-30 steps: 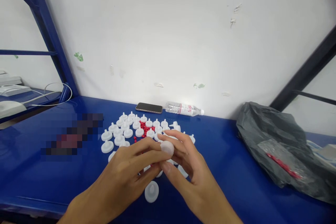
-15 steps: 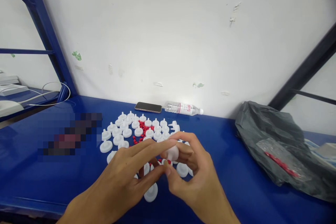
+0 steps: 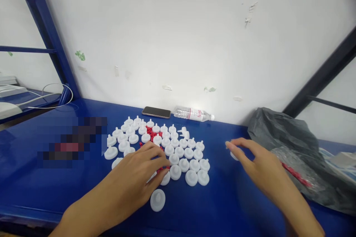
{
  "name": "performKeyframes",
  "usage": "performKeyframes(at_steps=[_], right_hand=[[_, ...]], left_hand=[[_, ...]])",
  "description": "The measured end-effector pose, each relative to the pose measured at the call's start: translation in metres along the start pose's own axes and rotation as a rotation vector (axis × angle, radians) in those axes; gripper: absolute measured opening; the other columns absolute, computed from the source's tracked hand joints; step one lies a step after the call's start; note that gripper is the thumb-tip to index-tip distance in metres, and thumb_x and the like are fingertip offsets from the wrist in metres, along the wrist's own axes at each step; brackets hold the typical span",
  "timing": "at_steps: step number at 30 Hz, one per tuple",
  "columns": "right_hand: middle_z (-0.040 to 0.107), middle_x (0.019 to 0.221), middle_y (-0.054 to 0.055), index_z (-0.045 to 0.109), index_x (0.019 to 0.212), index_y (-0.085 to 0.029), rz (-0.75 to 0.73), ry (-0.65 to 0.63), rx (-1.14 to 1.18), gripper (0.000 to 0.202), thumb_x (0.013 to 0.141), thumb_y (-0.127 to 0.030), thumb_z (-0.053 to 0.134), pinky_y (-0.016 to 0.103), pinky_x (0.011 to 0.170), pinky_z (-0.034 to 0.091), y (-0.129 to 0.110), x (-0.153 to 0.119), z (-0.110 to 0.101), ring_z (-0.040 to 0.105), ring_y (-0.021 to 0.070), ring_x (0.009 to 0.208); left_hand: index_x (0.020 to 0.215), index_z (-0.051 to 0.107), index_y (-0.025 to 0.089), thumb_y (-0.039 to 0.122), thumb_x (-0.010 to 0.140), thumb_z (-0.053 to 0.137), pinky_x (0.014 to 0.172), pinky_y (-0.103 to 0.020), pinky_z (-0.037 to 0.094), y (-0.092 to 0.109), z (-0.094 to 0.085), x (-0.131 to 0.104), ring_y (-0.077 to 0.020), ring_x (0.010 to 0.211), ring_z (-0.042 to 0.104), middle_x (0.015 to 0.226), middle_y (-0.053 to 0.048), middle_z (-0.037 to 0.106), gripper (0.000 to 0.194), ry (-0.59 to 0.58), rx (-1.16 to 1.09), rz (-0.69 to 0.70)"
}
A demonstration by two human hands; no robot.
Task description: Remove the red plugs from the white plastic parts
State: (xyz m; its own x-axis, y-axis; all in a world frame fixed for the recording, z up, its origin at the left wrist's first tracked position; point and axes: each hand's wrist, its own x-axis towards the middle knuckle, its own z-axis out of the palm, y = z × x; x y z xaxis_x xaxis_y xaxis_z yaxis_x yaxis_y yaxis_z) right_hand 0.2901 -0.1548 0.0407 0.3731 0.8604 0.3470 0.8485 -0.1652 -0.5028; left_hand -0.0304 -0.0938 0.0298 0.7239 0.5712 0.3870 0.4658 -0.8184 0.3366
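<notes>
Many white round caps with nozzles [image 3: 191, 177] stand in a cluster on the blue table. Small red pieces [image 3: 152, 133] lie among them. My left hand [image 3: 141, 170] reaches over the near part of the cluster, fingers curled down by red pieces; its fingertips are partly hidden. Off to the right, my right hand [image 3: 247, 155] pinches a white cap [image 3: 234, 155] low over the table, most of it hidden behind the fingers. One single white cap [image 3: 157, 200] sits nearer the front edge, apart from the others.
A phone [image 3: 156, 112] and a clear bottle [image 3: 194, 114] lie by the wall. At the right is a dark plastic bag [image 3: 267, 129] with a clear bag of red pieces [image 3: 296, 174]. A blurred dark object [image 3: 75, 140] lies at the left.
My hands were together around a white cap over the cluster. They have parted: the right went right with a white cap, the left went slightly left, down to the red pieces.
</notes>
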Motion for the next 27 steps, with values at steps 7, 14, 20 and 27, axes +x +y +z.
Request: performKeyframes(at_steps=[7,14,20,27], right_hand=[[0.080,0.107,0.002,0.076,0.097,-0.032,0.072,-0.275,-0.081,0.043,0.088,-0.059,0.043,0.046,0.094,0.051,0.017,0.006,0.003,0.072,0.0318,0.104],[0.079,0.108,0.003,0.072,0.107,-0.030,0.036,-0.125,-0.121,0.040,0.090,-0.056,0.047,0.050,0.093,0.053,0.007,0.000,0.001,0.072,0.0326,0.105],[0.077,0.119,0.000,0.070,0.119,-0.034,-0.336,0.021,-0.056,0.033,0.099,-0.053,0.051,0.047,0.093,0.057,-0.039,-0.038,0.004,0.072,0.0288,0.110],[0.078,0.117,-0.002,0.064,0.129,-0.031,-0.643,-0.080,0.075,0.034,0.097,-0.040,0.067,0.034,0.093,0.061,-0.085,-0.065,0.026,0.075,0.0201,0.104]], left_hand=[[0.101,0.072,0.022,0.018,0.105,0.048,0.095,-0.040,0.048,-0.004,0.010,0.000,-0.0227,0.103,0.061,0.103,-0.004,0.070,0.025,-0.104,0.100,0.011],[0.091,0.071,0.020,0.018,0.104,0.051,0.084,-0.041,0.048,-0.008,0.013,0.000,-0.0237,0.091,0.062,0.092,-0.003,0.070,0.023,-0.131,0.128,-0.009],[0.101,0.073,0.028,0.024,0.102,0.059,0.092,-0.033,0.048,0.008,-0.002,0.001,-0.0169,0.092,0.066,0.098,0.003,0.074,0.014,0.102,-0.105,-0.033],[0.100,0.074,0.027,0.021,0.100,0.061,0.082,-0.022,0.053,0.023,-0.005,0.004,-0.0121,0.087,0.070,0.094,0.004,0.077,0.014,0.232,-0.361,0.032]])
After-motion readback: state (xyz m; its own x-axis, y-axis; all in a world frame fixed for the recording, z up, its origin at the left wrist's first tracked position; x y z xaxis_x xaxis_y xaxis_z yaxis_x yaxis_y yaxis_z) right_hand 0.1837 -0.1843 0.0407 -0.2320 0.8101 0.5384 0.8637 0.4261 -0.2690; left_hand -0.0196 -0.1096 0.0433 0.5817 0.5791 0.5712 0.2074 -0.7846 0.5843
